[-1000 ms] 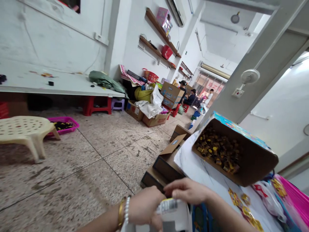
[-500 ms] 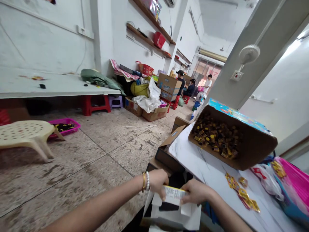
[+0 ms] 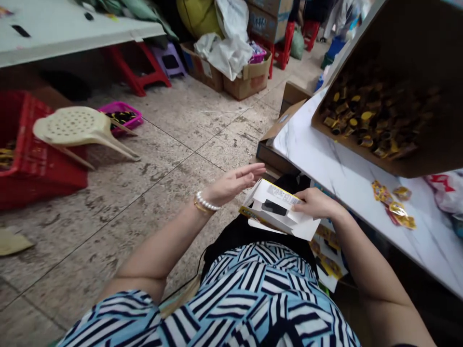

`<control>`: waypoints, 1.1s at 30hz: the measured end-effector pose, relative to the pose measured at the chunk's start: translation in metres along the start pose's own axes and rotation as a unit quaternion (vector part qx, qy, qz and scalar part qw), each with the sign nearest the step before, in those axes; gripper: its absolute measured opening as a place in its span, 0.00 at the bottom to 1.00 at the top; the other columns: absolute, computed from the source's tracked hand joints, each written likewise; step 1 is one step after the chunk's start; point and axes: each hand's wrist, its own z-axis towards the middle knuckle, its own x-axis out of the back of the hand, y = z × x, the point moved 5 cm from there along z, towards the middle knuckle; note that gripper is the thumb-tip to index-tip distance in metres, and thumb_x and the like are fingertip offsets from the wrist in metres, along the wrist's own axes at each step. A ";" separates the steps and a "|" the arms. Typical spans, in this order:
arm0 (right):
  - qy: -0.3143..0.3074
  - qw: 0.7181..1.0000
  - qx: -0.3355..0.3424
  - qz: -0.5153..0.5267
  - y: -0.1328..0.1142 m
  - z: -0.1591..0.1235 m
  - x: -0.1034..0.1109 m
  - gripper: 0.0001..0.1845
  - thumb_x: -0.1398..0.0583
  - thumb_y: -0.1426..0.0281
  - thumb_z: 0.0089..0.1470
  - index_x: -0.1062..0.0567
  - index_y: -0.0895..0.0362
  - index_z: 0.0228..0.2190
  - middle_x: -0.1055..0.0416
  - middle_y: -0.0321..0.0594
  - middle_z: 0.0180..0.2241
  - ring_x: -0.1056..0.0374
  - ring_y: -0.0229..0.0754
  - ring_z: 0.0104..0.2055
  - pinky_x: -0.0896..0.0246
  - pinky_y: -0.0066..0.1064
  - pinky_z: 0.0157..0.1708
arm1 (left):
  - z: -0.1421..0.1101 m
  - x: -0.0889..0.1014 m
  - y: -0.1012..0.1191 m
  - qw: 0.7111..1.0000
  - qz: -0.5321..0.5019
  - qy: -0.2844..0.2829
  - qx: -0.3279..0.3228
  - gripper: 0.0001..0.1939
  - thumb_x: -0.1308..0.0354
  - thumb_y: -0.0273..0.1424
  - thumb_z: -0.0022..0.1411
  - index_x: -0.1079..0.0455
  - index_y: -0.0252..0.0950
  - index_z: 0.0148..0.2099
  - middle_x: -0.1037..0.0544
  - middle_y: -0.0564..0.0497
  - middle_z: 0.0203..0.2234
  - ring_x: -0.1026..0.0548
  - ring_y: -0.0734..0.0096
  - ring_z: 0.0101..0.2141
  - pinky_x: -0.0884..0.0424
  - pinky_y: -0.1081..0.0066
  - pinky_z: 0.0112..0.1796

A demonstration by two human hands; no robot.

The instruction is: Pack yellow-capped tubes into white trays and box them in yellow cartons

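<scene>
A small white cardboard box (image 3: 258,206) with yellow edges, loose flaps and a dark cut-out slot is over my lap. My right hand (image 3: 314,202) grips its right side, thumb on the white card and the other fingers partly hidden. Just off the box's upper left corner is my left hand (image 3: 237,183), fingers stretched out together and nothing in it. Whether its fingertips touch the card I cannot tell. Pearl and gold-coloured bracelets circle my left wrist.
On the right, a marbled table (image 3: 340,166) bears a large carton (image 3: 394,166) of small yellow-and-brown pieces and some yellow packets (image 3: 396,205). Leftward are a cream plastic stool (image 3: 72,125), a red crate (image 3: 47,159) and a pink basket (image 3: 135,120). Open cartons (image 3: 248,86) stand farther back.
My view has tipped downward. My left hand has let go of the box and opened out beside it. My right hand keeps its hold, and the box has turned slightly.
</scene>
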 end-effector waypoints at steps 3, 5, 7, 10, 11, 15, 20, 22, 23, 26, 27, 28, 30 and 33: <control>0.000 1.000 -0.004 -0.004 -0.002 0.006 -0.009 0.13 0.38 0.62 0.56 0.16 0.57 0.34 0.23 0.37 0.27 0.29 0.39 0.29 0.46 0.27 0.28 | -0.021 -0.018 -0.021 0.995 -0.094 0.017 -0.013 0.39 0.36 0.45 0.64 0.42 0.38 0.71 0.42 0.38 0.72 0.41 0.51 0.70 0.43 0.55 0.68; 0.000 1.000 -0.004 -0.004 -0.003 0.010 -0.011 0.14 0.37 0.62 0.56 0.15 0.57 0.38 0.22 0.38 0.28 0.29 0.40 0.30 0.45 0.27 0.29 | -0.025 -0.028 -0.038 0.997 -0.073 0.033 -0.003 0.49 0.31 0.44 0.59 0.51 0.38 0.74 0.45 0.38 0.73 0.42 0.49 0.70 0.43 0.55 0.69; 0.000 1.000 0.003 -0.001 -0.004 0.012 -0.011 0.17 0.38 0.62 0.56 0.16 0.55 0.44 0.20 0.37 0.30 0.27 0.41 0.32 0.44 0.28 0.30 | -0.024 -0.033 -0.055 0.998 -0.036 0.030 0.032 0.62 0.28 0.42 0.54 0.65 0.37 0.77 0.40 0.34 0.70 0.34 0.48 0.66 0.36 0.53 0.64; -0.005 1.000 0.018 0.011 -0.008 0.010 -0.010 0.21 0.38 0.62 0.56 0.18 0.51 0.50 0.18 0.35 0.37 0.25 0.42 0.36 0.40 0.28 0.34 | -0.021 -0.029 -0.069 0.994 0.075 0.020 0.075 0.68 0.26 0.41 0.49 0.71 0.36 0.76 0.27 0.35 0.60 0.24 0.51 0.55 0.27 0.53 0.56; -0.004 1.000 0.023 0.015 -0.009 0.009 -0.010 0.21 0.38 0.62 0.56 0.18 0.50 0.51 0.18 0.35 0.39 0.25 0.43 0.38 0.39 0.28 0.35 | -0.020 -0.025 -0.070 0.990 0.117 0.028 0.079 0.68 0.25 0.40 0.47 0.67 0.37 0.76 0.24 0.38 0.58 0.23 0.52 0.53 0.26 0.53 0.55; 0.021 0.999 0.039 0.019 -0.015 0.007 -0.014 0.22 0.38 0.62 0.56 0.18 0.51 0.51 0.17 0.37 0.43 0.23 0.47 0.41 0.34 0.32 0.39 | -0.014 -0.011 -0.066 0.971 0.200 0.093 0.093 0.66 0.21 0.37 0.37 0.52 0.39 0.74 0.19 0.43 0.48 0.22 0.48 0.50 0.29 0.50 0.56; 0.073 0.992 0.040 0.092 0.000 -0.002 -0.023 0.26 0.39 0.56 0.60 0.22 0.50 0.56 0.21 0.39 0.53 0.24 0.53 0.52 0.31 0.38 0.50 | -0.011 -0.015 -0.072 0.968 0.176 0.154 0.096 0.58 0.24 0.42 0.43 0.46 0.38 0.72 0.23 0.40 0.54 0.24 0.52 0.52 0.27 0.55 0.54; 0.091 0.972 0.056 0.210 0.016 -0.015 -0.031 0.30 0.42 0.49 0.62 0.25 0.49 0.60 0.26 0.38 0.59 0.27 0.53 0.58 0.32 0.41 0.56 | -0.013 -0.021 -0.076 0.973 0.129 0.166 0.096 0.51 0.31 0.49 0.53 0.47 0.35 0.72 0.24 0.38 0.55 0.22 0.58 0.47 0.23 0.61 0.46; 0.090 0.953 0.075 0.281 0.023 -0.022 -0.037 0.34 0.43 0.46 0.62 0.28 0.48 0.62 0.29 0.39 0.62 0.29 0.53 0.60 0.33 0.42 0.58 | -0.014 -0.024 -0.077 0.975 0.103 0.170 0.096 0.49 0.35 0.52 0.57 0.48 0.34 0.72 0.24 0.37 0.55 0.21 0.62 0.43 0.23 0.63 0.42; 0.088 0.875 0.138 0.455 0.039 -0.044 -0.055 0.42 0.44 0.40 0.59 0.36 0.47 0.67 0.38 0.39 0.68 0.38 0.55 0.68 0.36 0.45 0.63 | -0.017 -0.033 -0.076 0.981 0.043 0.170 0.087 0.45 0.38 0.54 0.59 0.45 0.35 0.70 0.23 0.38 0.53 0.21 0.67 0.39 0.24 0.69 0.37; 0.100 0.855 0.144 0.489 0.043 -0.048 -0.060 0.43 0.42 0.40 0.58 0.37 0.45 0.68 0.41 0.38 0.70 0.41 0.55 0.70 0.39 0.45 0.65 | -0.017 -0.036 -0.074 0.982 0.030 0.164 0.084 0.44 0.35 0.53 0.57 0.42 0.37 0.68 0.23 0.39 0.53 0.21 0.68 0.38 0.24 0.69 0.37; 0.116 0.841 0.139 0.509 0.046 -0.051 -0.065 0.43 0.39 0.43 0.57 0.38 0.44 0.68 0.43 0.38 0.71 0.44 0.54 0.71 0.42 0.45 0.67 | -0.016 -0.040 -0.073 0.984 0.020 0.157 0.081 0.43 0.33 0.52 0.56 0.40 0.38 0.66 0.23 0.41 0.52 0.22 0.69 0.38 0.24 0.70 0.37; 0.141 0.836 0.108 0.519 0.047 -0.048 -0.075 0.44 0.33 0.51 0.55 0.40 0.41 0.69 0.44 0.37 0.71 0.46 0.53 0.73 0.46 0.45 0.69 | -0.014 -0.046 -0.071 0.986 0.010 0.147 0.076 0.40 0.31 0.50 0.54 0.36 0.38 0.63 0.21 0.44 0.48 0.22 0.70 0.37 0.24 0.70 0.37; 0.165 0.857 0.047 0.485 0.042 -0.033 -0.086 0.53 0.29 0.58 0.52 0.47 0.40 0.71 0.45 0.42 0.71 0.43 0.54 0.71 0.44 0.49 0.67 | -0.010 -0.051 -0.073 0.986 0.015 0.150 0.066 0.36 0.29 0.48 0.52 0.33 0.38 0.58 0.21 0.47 0.43 0.23 0.70 0.36 0.25 0.70 0.36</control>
